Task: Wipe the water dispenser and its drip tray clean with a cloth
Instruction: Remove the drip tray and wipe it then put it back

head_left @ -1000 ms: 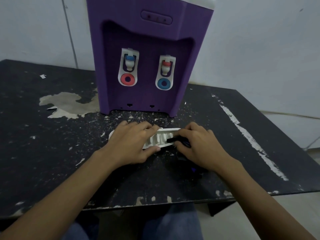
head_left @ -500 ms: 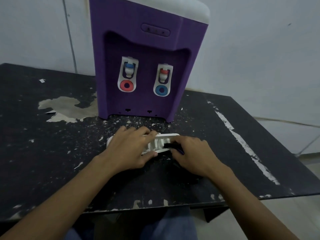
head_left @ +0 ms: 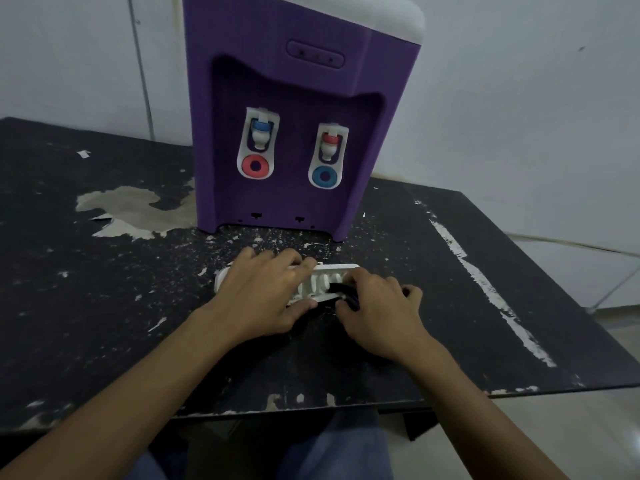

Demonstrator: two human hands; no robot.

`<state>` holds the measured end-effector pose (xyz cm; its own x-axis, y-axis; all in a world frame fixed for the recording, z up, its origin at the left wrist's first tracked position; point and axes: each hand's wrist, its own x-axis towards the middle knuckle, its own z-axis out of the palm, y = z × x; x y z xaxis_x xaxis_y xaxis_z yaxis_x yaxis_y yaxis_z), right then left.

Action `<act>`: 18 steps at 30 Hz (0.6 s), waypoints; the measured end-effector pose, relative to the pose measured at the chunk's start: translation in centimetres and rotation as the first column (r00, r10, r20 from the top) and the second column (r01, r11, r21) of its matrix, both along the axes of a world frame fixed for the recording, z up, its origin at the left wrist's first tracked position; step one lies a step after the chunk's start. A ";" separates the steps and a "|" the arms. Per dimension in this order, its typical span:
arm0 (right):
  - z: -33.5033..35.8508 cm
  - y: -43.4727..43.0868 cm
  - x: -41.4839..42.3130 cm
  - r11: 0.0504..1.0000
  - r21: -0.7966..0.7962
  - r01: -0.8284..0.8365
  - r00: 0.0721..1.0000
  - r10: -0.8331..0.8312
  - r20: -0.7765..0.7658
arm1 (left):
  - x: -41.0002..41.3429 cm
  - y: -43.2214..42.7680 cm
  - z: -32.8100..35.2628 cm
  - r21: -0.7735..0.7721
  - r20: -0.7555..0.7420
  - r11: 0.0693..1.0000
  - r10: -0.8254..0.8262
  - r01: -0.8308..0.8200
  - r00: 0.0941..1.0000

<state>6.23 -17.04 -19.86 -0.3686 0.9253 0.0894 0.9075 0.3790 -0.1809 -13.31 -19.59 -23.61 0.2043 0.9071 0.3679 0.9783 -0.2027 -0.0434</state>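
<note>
One dark cloth (head_left: 338, 288) presses ribbed white plastic tray (head_left: 333, 267)

The water dispenser (head_left: 277, 98) is purple with a white top (head_left: 398, 15). Its white left tap (head_left: 258, 147) has a blue cap (head_left: 259, 125) and a pink-red ring (head_left: 255, 165), and its white right tap (head_left: 329, 155) has a red cap (head_left: 330, 137) and a blue ring (head_left: 325, 175). The table (head_left: 104, 306) is black with lots of little white specks (head_left: 242, 244), a big light brown patch (head_left: 138, 209) and a long white streak (head_left: 485, 289). The tray (head_left: 322, 284) is white with rows of slots, the cloth (head_left: 341, 288) is black, the wall (head_left: 519, 98) is pale grey and the trousers (head_left: 346, 445) are blue.
</note>
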 end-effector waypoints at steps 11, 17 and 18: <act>-1.1 0.9 1.3 0.977 0.169 -0.127 0.978 0.094 0.188 | -0.5 0.6 0.5 -0.020 -0.032 0.999 -0.051 0.050 0.998; -0.9 1.3 2.0 0.969 0.159 -0.187 0.978 0.168 0.128 | -0.7 0.7 0.1 -0.032 0.027 0.998 -0.051 0.052 0.998; -0.7 1.2 2.1 0.967 0.166 -0.195 0.979 0.181 0.091 | -0.7 0.6 0.1 -0.026 0.034 0.998 -0.054 0.055 0.998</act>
